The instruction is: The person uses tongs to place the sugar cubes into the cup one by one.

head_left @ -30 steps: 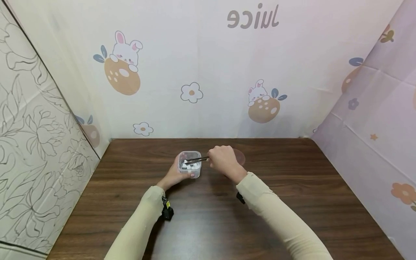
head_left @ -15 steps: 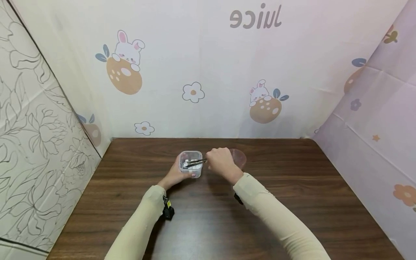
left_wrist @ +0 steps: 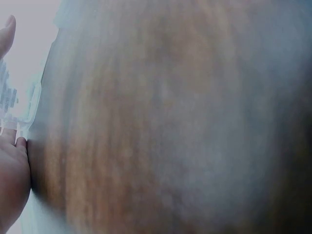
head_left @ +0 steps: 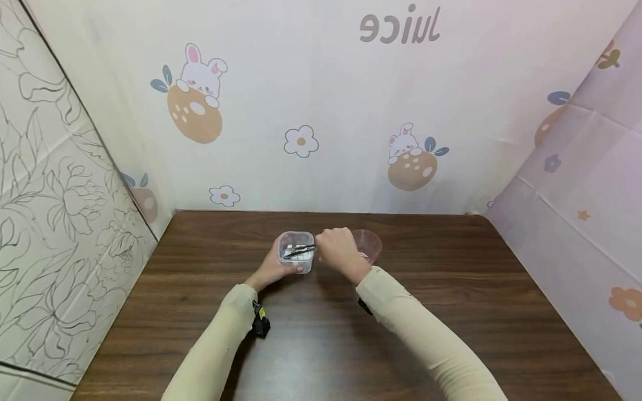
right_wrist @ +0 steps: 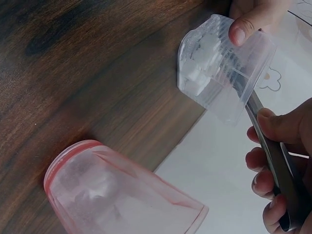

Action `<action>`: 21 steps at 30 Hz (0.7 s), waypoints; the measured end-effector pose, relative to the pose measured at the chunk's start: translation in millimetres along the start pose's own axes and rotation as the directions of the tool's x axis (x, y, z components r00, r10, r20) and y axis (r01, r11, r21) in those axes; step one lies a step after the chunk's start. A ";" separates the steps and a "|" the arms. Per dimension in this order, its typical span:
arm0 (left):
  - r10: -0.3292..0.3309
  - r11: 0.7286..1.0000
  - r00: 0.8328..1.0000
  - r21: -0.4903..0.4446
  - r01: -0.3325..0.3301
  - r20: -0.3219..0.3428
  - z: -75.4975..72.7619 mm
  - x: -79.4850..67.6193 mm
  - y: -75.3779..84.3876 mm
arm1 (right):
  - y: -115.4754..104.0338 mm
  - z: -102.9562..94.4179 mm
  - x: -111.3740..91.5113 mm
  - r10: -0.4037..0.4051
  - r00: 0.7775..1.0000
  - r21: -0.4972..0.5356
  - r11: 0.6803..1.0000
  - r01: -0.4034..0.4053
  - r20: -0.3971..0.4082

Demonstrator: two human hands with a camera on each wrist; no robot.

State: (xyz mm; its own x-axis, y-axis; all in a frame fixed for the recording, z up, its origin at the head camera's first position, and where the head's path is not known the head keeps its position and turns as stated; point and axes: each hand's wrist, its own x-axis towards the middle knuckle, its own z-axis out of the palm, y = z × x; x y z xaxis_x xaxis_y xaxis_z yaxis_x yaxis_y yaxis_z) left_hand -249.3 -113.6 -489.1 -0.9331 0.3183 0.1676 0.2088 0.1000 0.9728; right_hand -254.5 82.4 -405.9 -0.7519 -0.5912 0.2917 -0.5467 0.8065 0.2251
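Note:
My left hand (head_left: 271,269) grips a small clear plastic tub (head_left: 305,267) from its left side, thumb along the near wall. Inside the tub lie several small white cubes (right_wrist: 201,63). My right hand (head_left: 340,248) holds dark metal tongs (right_wrist: 274,158), thumb on one arm and fingers curled round the other. The tongs reach over the rim, their tips down among the cubes; the tub's wall blurs the tips, and I cannot tell whether they pinch a cube. In the left wrist view, only part of the left hand (left_wrist: 13,180) and the tub's edge show.
A translucent pink cup (right_wrist: 131,190) stands just right of the tub, partly behind my right hand in the head view, with something white inside. The brown wood-grain table (head_left: 321,345) ends at a patterned fabric wall (head_left: 341,184) behind.
My right hand has shifted slightly left and down toward the tub, bringing the tongs deeper over it. More of the pink cup shows. My left hand keeps its hold on the tub.

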 end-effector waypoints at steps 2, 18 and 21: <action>0.003 1.000 1.000 0.006 -0.003 0.004 -0.3 0.2 -0.4 | -0.6 0.3 0.2 0.002 1.000 0.003 1.000 -0.002 -0.006; -0.034 0.999 0.999 0.028 0.034 0.004 -1.1 -0.4 1.4 | -6.1 3.1 5.2 -0.010 1.000 -0.054 0.998 0.011 0.020; -0.042 0.999 0.999 0.034 0.042 -0.001 -1.0 0.4 0.6 | -7.8 1.3 6.5 -0.018 1.000 -0.057 0.998 0.019 0.023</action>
State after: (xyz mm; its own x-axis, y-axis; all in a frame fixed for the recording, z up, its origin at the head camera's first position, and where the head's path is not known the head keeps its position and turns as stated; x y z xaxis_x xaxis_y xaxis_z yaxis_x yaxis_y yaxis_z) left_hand -249.8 -114.3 -488.3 -0.9412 0.3131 0.1270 0.1794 0.1447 0.9731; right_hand -255.6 72.2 -406.9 -0.7505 -0.6048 0.2664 -0.5389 0.7934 0.2830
